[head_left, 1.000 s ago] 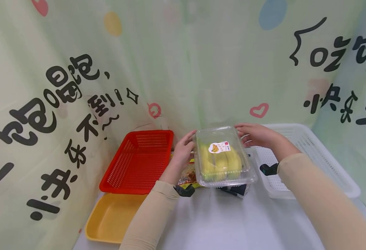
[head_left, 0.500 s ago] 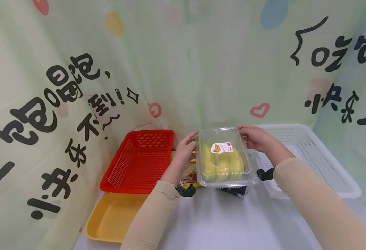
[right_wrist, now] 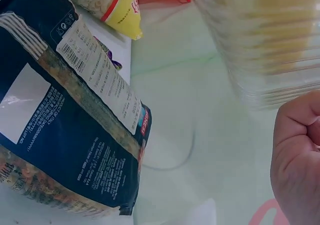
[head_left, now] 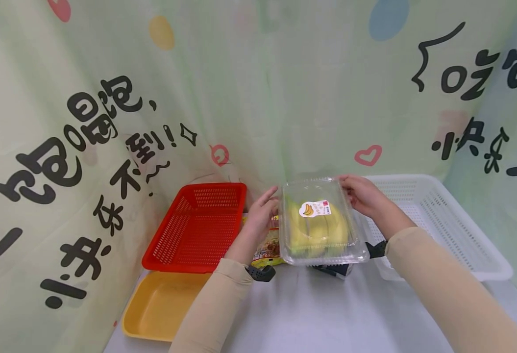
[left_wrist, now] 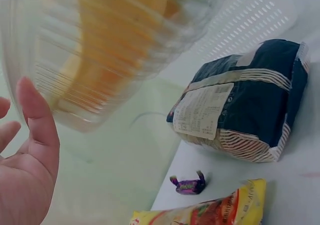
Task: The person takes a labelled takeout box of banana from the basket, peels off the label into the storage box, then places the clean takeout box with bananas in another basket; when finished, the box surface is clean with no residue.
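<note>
A clear plastic clamshell box of bananas (head_left: pixel 317 230), with a banana label on its lid, is held up above the table. My right hand (head_left: pixel 360 195) grips its upper right edge. In the right wrist view, my right hand (right_wrist: pixel 300 155) has curled fingers at the box's rim. My left hand (head_left: pixel 260 215) is at the box's left side with the index finger extended. The left wrist view shows the left thumb (left_wrist: pixel 37 130) by the box wall; whether it touches is unclear. Behind and below the box lie a dark blue pasta bag (left_wrist: pixel 240 100) and a yellow-red food packet (head_left: pixel 268 247).
At left, a red perforated basket (head_left: pixel 192 230) overlaps a yellow tray (head_left: pixel 161 306). A white perforated basket (head_left: pixel 474 235) stands at right. A small purple wrapped candy (left_wrist: pixel 189 186) lies between the bag and packet. A printed curtain (head_left: pixel 258 88) hangs behind the white table (head_left: pixel 311 314).
The box has shifted slightly right. My right hand's fingers have gone from nearly straight to curled on its edge, while my left index finger has lifted away from it.
</note>
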Tool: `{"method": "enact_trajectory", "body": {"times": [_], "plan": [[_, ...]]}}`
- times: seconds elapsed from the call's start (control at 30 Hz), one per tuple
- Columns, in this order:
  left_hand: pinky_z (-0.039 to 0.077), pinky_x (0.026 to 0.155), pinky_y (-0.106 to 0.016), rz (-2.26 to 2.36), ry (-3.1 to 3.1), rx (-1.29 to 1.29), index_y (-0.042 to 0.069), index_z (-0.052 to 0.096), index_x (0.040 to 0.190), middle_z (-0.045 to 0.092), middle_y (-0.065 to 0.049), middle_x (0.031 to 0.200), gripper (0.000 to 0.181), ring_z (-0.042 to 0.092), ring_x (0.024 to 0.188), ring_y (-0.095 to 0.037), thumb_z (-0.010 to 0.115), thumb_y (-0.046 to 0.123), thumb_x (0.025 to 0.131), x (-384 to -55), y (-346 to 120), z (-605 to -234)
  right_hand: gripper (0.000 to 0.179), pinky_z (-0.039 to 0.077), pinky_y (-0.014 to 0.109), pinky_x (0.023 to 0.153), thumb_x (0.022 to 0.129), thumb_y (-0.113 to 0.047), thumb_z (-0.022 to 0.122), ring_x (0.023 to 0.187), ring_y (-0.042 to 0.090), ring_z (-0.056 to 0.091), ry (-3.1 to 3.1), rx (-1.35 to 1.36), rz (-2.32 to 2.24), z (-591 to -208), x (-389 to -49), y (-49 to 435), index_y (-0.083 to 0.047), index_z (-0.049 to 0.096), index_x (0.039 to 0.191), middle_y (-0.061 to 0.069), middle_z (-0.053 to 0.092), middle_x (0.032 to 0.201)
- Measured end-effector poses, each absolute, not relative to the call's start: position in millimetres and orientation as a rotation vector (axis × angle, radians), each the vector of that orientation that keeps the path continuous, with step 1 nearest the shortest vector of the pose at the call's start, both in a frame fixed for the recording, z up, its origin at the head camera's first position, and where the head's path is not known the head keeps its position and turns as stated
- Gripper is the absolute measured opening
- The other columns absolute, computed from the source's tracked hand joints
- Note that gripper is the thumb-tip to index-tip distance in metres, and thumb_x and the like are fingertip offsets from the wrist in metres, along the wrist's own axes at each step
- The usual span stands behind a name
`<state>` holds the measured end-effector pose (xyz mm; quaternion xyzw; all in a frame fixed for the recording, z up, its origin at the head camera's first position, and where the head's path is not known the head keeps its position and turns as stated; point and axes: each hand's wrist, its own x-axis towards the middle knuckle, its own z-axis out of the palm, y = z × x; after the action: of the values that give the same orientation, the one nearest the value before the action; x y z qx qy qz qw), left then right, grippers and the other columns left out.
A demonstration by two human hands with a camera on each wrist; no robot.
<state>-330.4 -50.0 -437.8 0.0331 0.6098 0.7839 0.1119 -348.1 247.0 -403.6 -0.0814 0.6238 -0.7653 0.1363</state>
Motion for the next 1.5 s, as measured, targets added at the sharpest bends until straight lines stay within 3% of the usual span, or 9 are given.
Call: {"method": "enact_trajectory", "body": {"times": [0.17, 0.3, 0.47, 0.87, 1.13, 1.5], "plan": [[0.058, 0.075, -0.037, 2.258, 1.797, 0.085, 0.030, 0.045, 0.148, 0.055, -0.003, 0.138, 0.047, 0.065, 0.096, -0.019, 0.051, 0.029, 0.102, -325.2, -54.2, -442.5, 0.028, 0.037, 0.017, 0.052, 0.104, -0.006, 0.034, 0.059, 0.006, 0.043, 1.788, -0.252, -2.247, -406.5, -347.9, 248.6, -0.012, 0.060, 0.110, -0.005, 0.058, 0.083], [0.057, 0.070, -0.033, 2.257, 1.809, 0.042, 0.027, 0.044, 0.149, 0.054, -0.009, 0.137, 0.047, 0.060, 0.086, -0.018, 0.049, 0.031, 0.102, -316.7, -58.9, -444.6, 0.029, 0.036, 0.017, 0.052, 0.104, -0.006, 0.033, 0.058, 0.006, 0.040, 1.758, -0.281, -2.272, -407.5, -347.3, 249.8, -0.013, 0.061, 0.109, -0.005, 0.058, 0.081], [0.051, 0.061, -0.026, 2.226, 1.917, 0.033, 0.026, 0.041, 0.149, 0.056, -0.019, 0.123, 0.048, 0.055, 0.073, -0.016, 0.047, 0.024, 0.101, -290.1, -66.9, -446.7, 0.029, 0.038, 0.016, 0.052, 0.105, -0.008, 0.035, 0.056, 0.005, 0.040, 1.741, -0.274, -2.314, -410.3, -345.5, 252.5, -0.014, 0.064, 0.105, -0.006, 0.058, 0.079], [0.056, 0.061, -0.028, 2.148, 1.898, 0.204, 0.029, 0.033, 0.152, 0.060, -0.010, 0.091, 0.053, 0.059, 0.066, -0.017, 0.050, 0.026, 0.102, -207.9, -69.8, -450.3, 0.025, 0.040, 0.016, 0.053, 0.106, -0.012, 0.039, 0.056, 0.004, 0.042, 1.730, -0.230, -2.363, -417.9, -345.3, 255.9, -0.015, 0.064, 0.106, -0.006, 0.058, 0.079], [0.054, 0.058, -0.026, 2.194, 1.875, 0.241, 0.029, 0.036, 0.150, 0.058, -0.014, 0.086, 0.055, 0.058, 0.062, -0.015, 0.057, 0.022, 0.100, -200.7, -62.8, -449.9, 0.024, 0.041, 0.017, 0.055, 0.105, -0.014, 0.041, 0.058, 0.005, 0.043, 1.754, -0.173, -2.343, -419.6, -345.9, 251.4, -0.017, 0.065, 0.105, -0.007, 0.058, 0.081], [0.055, 0.059, -0.024, 2.190, 1.923, 0.257, 0.028, 0.039, 0.148, 0.060, -0.010, 0.083, 0.052, 0.057, 0.061, -0.014, 0.057, 0.023, 0.099, -200.4, -62.5, -448.9, 0.019, 0.043, 0.017, 0.057, 0.106, -0.019, 0.043, 0.063, 0.005, 0.045, 1.828, -0.143, -2.311, -420.1, -343.8, 251.3, -0.016, 0.060, 0.111, -0.006, 0.061, 0.091]]}}
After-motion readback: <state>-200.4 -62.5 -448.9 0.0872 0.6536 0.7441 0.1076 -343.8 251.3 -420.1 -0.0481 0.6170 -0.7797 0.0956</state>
